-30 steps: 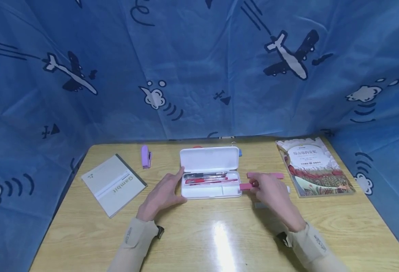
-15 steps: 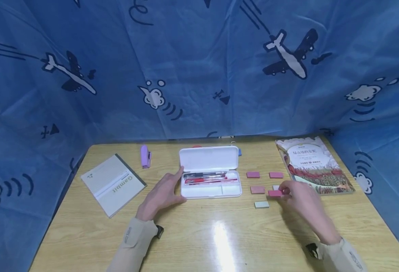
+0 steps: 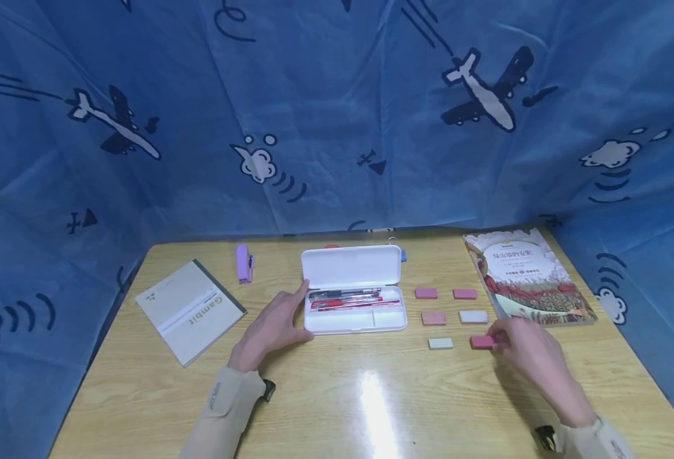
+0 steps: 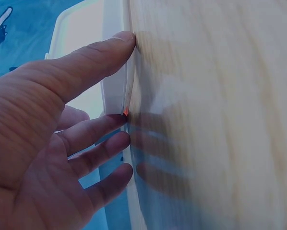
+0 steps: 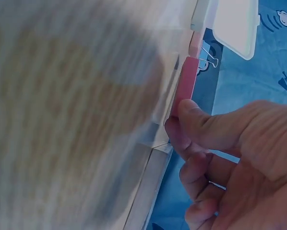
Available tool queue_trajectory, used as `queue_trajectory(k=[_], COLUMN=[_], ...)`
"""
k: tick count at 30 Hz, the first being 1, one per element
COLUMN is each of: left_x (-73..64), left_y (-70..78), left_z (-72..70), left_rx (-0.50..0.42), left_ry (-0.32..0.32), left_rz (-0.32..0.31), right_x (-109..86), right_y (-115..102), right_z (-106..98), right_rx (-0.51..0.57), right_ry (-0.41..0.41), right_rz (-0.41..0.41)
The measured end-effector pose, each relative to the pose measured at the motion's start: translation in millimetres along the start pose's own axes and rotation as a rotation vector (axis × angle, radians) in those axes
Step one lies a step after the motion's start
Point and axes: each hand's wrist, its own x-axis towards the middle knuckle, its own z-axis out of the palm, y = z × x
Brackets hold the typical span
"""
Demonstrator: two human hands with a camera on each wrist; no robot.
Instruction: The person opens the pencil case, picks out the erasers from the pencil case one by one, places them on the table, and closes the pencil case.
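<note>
A white pencil case [image 3: 354, 324] lies with its lid up in the middle of the table, holding black and red pens [image 3: 345, 299]. My left hand [image 3: 270, 328] rests against its left end, thumb [image 4: 98, 55] at the front corner and the other fingers loosely extended. My right hand [image 3: 532, 354] pinches a dark pink eraser [image 3: 481, 342] between thumb and index finger, low over the table or touching it; I cannot tell which. Beside it, a white eraser [image 3: 473, 317], a pale green one [image 3: 440, 343], a light pink one [image 3: 433, 318] and two pink erasers [image 3: 426, 293] lie in rows.
A picture-covered book [image 3: 534, 277] lies at the back right, just beyond my right hand. At the left are a grey notebook [image 3: 190, 312] and a purple stapler [image 3: 244, 263]. A blue item [image 3: 403, 255] shows partly behind the lid. Blue curtain [image 3: 314, 127] encloses the table's back and sides.
My right hand has moved right and toward the front with the dark pink eraser, from the case's right end to the front right of the eraser rows. The left hand stays put.
</note>
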Motion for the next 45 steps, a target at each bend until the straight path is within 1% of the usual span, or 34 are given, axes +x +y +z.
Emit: queue_trajectory(k=[12, 19, 22, 24, 26, 29, 31, 35, 38, 40, 42, 45], left_x=[-0.7, -0.2, -0.4, -0.3, -0.4, -0.2, -0.2, -0.7, -0.9, -0.9, -0.8, -0.3], left_y=[0.2, 0.5, 0.5, 0.4, 0.3, 0.4, -0.4, -2.5, -3.4, -3.5, -3.4, -3.3], left_z=[0.0, 1.2, 1.4, 0.8, 0.2, -0.2, 0.3, 1.0, 1.1, 0.9, 0.4, -0.4], left_rx=[-0.004, -0.017, -0.011, -0.005, 0.0, -0.005, -0.008, -0.009, -0.007, -0.006, -0.005, -0.002], left_ry=[0.004, -0.002, -0.005, -0.006, -0.004, -0.002, -0.002, -0.003, 0.0, 0.005, 0.004, 0.003], left_rz=[0.002, -0.008, -0.011, -0.015, -0.017, -0.012, -0.007, -0.01, -0.014, -0.011, -0.005, 0.008], right_x=[2.3, 5.3, 9.3, 14.9, 22.9, 37.5, 47.9, 71.7, 90.2, 100.6, 108.2, 113.6], right_y=[-0.9, -1.5, -6.1, -14.0, -25.9, -49.0, -66.0, -98.3, -117.4, -126.5, -133.0, -137.7], right_z=[3.7, -1.7, -7.5, -12.6, -17.2, -22.4, -23.3, -22.4, -18.4, -14.3, -9.9, -3.2], right_rx=[-0.02, -0.026, -0.019, -0.007, 0.001, 0.013, 0.021, 0.043, 0.021, -0.005, -0.037, -0.048], right_ry=[-0.017, -0.075, -0.082, -0.056, -0.008, 0.071, 0.103, 0.107, 0.11, 0.112, 0.112, 0.109], right_rz=[0.004, 0.033, 0.028, 0.007, -0.025, -0.089, -0.125, -0.195, -0.277, -0.325, -0.351, -0.354])
